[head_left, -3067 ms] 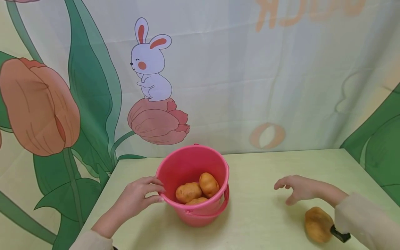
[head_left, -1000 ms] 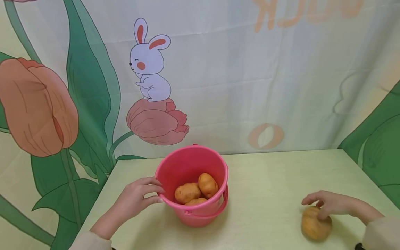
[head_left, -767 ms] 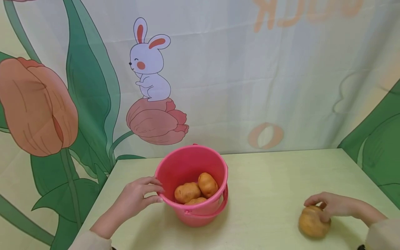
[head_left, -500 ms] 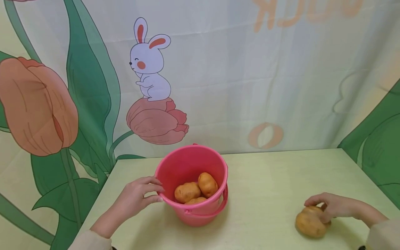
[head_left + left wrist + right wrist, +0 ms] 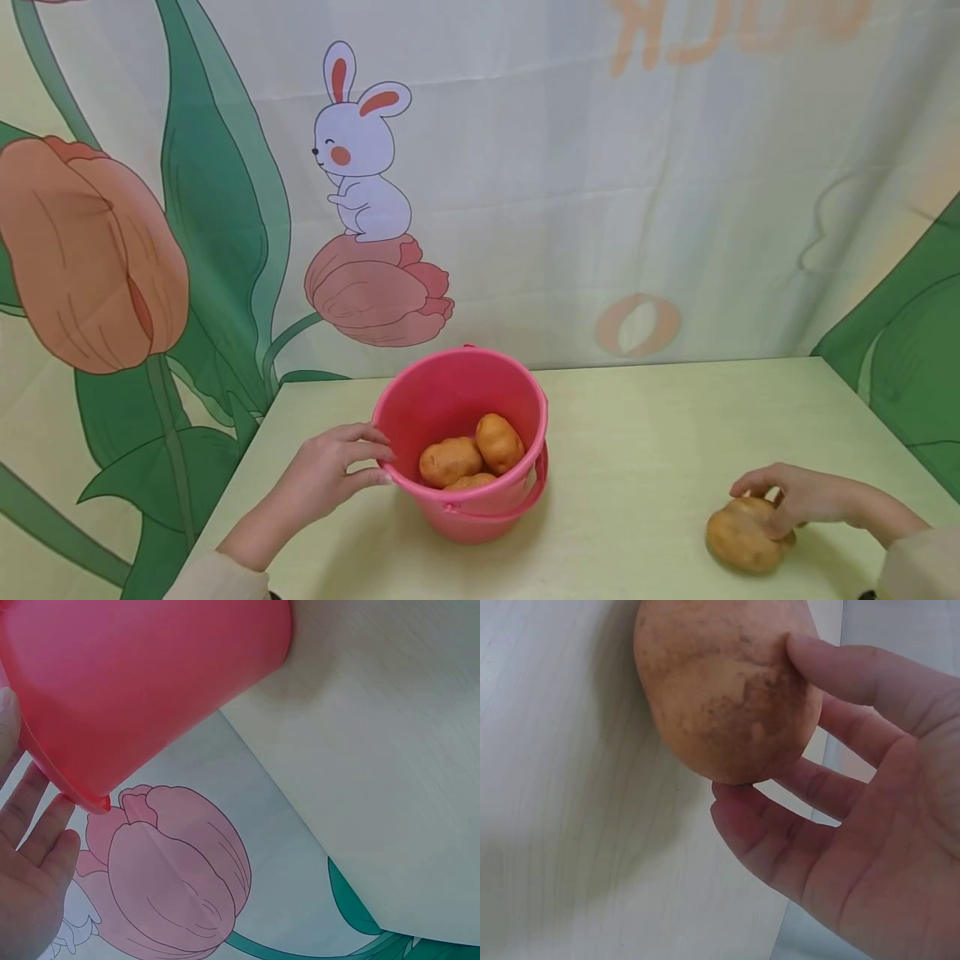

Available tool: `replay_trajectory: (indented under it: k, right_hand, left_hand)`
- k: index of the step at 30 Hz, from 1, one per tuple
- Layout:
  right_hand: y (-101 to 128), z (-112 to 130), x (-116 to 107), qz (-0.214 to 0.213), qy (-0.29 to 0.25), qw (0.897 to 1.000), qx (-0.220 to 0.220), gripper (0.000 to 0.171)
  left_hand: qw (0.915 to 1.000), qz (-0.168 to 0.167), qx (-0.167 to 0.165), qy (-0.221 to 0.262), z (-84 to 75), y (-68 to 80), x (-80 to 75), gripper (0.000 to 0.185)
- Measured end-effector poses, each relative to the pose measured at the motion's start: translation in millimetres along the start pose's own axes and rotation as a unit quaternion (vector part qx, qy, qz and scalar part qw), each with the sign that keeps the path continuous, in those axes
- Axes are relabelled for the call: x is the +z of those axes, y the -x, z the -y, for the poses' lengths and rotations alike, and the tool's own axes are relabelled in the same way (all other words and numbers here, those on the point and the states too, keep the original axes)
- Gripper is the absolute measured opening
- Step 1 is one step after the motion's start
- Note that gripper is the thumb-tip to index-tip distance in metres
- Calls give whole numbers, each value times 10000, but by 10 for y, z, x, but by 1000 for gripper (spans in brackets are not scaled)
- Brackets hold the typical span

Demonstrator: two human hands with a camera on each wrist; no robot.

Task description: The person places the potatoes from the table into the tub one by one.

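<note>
A brown, speckled potato (image 5: 746, 537) lies on its side at the lower right of the head view, on the pale surface (image 5: 637, 433). The pink bucket (image 5: 461, 417) stands upright at lower centre, with three potatoes (image 5: 472, 457) inside.

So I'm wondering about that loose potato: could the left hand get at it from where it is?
Probably not easily. The left hand rests on the pink bucket, which stands between it and the potato, far across the table. The right hand already grips that potato.
</note>
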State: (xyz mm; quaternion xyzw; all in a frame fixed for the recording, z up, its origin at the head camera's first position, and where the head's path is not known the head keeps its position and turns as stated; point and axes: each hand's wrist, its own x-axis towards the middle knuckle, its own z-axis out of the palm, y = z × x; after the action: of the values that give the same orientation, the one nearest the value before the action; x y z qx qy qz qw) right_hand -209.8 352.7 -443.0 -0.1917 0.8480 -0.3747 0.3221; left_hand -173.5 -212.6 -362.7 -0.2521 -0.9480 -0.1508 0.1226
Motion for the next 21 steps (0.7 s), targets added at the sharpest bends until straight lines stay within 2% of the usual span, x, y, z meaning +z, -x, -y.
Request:
replay_trajectory:
  k: [15,21]
  right_hand:
    - [-40,39,19,138,-203,9997,85,42]
    - [-43,60,22,151,-258,9995,-127,38]
  left_hand:
    - [10000,-12,39,58,12,3,7,25]
    - [10000,-49,49,48,11,4,8,25]
